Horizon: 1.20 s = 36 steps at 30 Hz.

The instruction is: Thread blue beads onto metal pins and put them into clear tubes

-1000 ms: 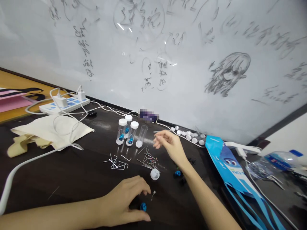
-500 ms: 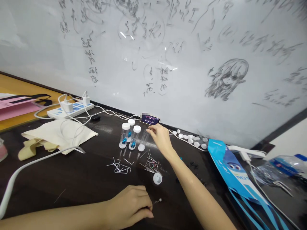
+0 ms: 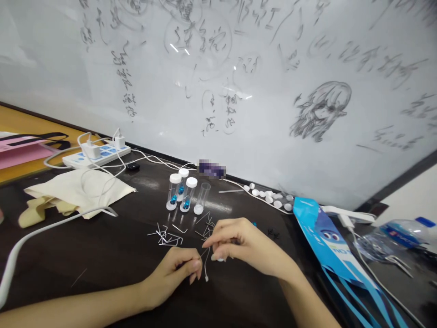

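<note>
My left hand [image 3: 180, 273] is closed, thumb pressed to the fingers, on a thin strip with a small white head that looks like a cable tie [image 3: 206, 278]. The head hangs down just right of the fingertips. Close on the right, my right hand [image 3: 251, 250] is over the pile of pins, its index finger and thumb apart near the strip. A white cap shows only in part beneath the thumb. Behind the hands an uncapped clear tube [image 3: 202, 199] stands upright, beside several white-capped tubes [image 3: 189, 196] holding blue pieces.
L-shaped hex keys [image 3: 165, 237] lie left of the hands, and pins [image 3: 206, 225] partly under my right hand. White caps [image 3: 269, 196] lie by the whiteboard. A blue bag [image 3: 317, 228] is on the right; a cloth pouch [image 3: 78, 189] and power strip [image 3: 99, 155] on the left.
My right hand has left the uncapped tube and come down toward me, beside the left hand. My left hand has shifted up and left, and the strip's white head now hangs downward.
</note>
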Each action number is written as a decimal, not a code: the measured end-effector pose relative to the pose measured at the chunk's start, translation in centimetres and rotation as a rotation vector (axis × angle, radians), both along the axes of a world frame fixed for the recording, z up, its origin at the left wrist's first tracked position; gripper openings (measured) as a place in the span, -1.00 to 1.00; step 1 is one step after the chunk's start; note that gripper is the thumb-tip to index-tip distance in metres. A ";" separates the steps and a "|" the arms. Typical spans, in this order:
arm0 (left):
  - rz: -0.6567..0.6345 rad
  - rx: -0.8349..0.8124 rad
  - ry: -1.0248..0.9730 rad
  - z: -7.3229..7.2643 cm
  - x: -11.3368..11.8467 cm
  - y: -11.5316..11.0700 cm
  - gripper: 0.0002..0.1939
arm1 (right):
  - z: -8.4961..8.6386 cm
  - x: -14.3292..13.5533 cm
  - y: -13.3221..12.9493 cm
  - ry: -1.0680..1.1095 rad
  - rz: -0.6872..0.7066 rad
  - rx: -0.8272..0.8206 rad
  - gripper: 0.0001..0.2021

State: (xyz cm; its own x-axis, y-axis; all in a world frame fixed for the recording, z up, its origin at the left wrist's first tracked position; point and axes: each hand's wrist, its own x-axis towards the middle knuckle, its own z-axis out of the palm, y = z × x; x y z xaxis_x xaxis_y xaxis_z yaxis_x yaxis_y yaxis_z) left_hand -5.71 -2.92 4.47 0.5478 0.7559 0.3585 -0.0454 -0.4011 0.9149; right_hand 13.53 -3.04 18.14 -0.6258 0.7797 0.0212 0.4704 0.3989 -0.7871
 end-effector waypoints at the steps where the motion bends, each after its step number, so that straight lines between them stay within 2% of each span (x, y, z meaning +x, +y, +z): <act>1: -0.001 -0.005 -0.017 0.0 0.0 -0.1 -0.51 | -0.2 -0.2 0.0 0.029 0.010 -0.018 -0.86; 5: -0.059 -0.120 -0.104 0.9 0.7 -0.5 -0.53 | -0.5 -0.5 0.3 0.118 0.045 0.053 -0.92; 8: -0.143 -0.305 -0.193 2.4 1.7 -0.2 -0.53 | -0.4 -0.1 0.5 0.149 0.068 0.097 -0.90; 9: -0.182 -0.320 -0.197 3.1 1.9 0.0 -0.51 | -0.3 0.2 0.6 0.153 0.065 0.117 -0.88; 11: -0.252 -0.236 -0.123 4.6 2.2 0.8 -0.50 | 0.0 0.8 0.6 0.132 0.037 0.218 -0.82; 12: -0.238 -0.139 -0.054 5.4 2.1 1.4 -0.54 | 0.2 1.1 0.5 0.103 0.018 0.292 -0.80; 14: -0.051 0.138 0.074 7.0 1.8 2.9 -0.63 | 0.8 1.8 0.4 0.042 -0.033 0.457 -0.76; 16: 0.250 0.485 0.182 8.4 1.5 4.7 -0.74 | 1.5 2.5 0.2 0.009 -0.109 0.604 -0.73; 18: 0.537 0.778 0.348 9.4 1.5 6.7 -0.74 | 2.3 3.4 0.1 -0.003 -0.200 0.723 -0.72; 19: 0.630 0.867 0.441 9.7 1.6 7.6 -0.70 | 2.7 3.8 0.0 -0.009 -0.246 0.772 -0.73; 21: 0.690 0.972 0.600 9.8 2.4 9.1 -0.62 | 3.3 4.5 -0.2 -0.007 -0.322 0.832 -0.76; 23: 0.704 0.999 0.707 9.4 3.5 10.3 -0.61 | 3.7 5.1 -0.5 0.011 -0.366 0.846 -0.78; 25: 0.703 0.994 0.734 8.8 4.4 11.2 -0.65 | 4.0 5.5 -0.8 0.023 -0.384 0.853 -0.79; 29: 0.648 0.895 0.603 8.2 5.3 12.2 -0.84 | 4.4 5.8 -1.4 0.040 -0.412 0.895 -0.79; 33: 0.559 0.833 0.527 8.9 4.9 11.7 -0.86 | 4.7 6.0 -1.7 0.157 -0.486 0.883 -0.81; 36: 0.529 0.745 0.445 10.3 4.4 9.9 -0.81 | 4.9 5.9 -1.8 0.261 -0.571 0.866 -0.83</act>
State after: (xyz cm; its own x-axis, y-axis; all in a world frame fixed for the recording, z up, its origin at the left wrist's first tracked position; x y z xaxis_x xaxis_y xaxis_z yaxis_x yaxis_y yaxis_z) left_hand -1.30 6.99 14.74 0.4064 0.6074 0.6826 0.5872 -0.7460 0.3142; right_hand 19.40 -4.87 23.00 -0.0693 0.6113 0.7883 0.6223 0.6441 -0.4448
